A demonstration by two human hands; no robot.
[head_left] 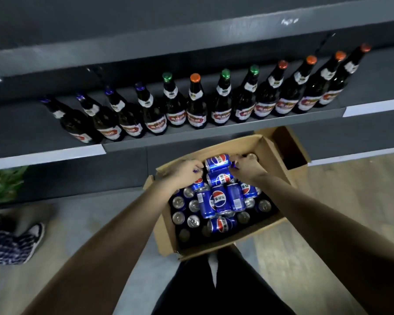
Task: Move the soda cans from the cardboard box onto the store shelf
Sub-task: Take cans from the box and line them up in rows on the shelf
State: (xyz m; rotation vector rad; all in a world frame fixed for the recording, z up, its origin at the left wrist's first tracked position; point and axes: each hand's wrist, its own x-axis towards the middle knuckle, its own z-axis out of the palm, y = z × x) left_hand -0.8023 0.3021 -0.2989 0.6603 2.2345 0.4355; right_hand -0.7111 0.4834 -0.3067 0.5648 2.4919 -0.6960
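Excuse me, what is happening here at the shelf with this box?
A person is restocking. Both the left hand and the right hand reach into the cardboard box, fingers curled on soda cans at its far side. The box holds many cans. The store shelf above holds bottles, no cans yet.
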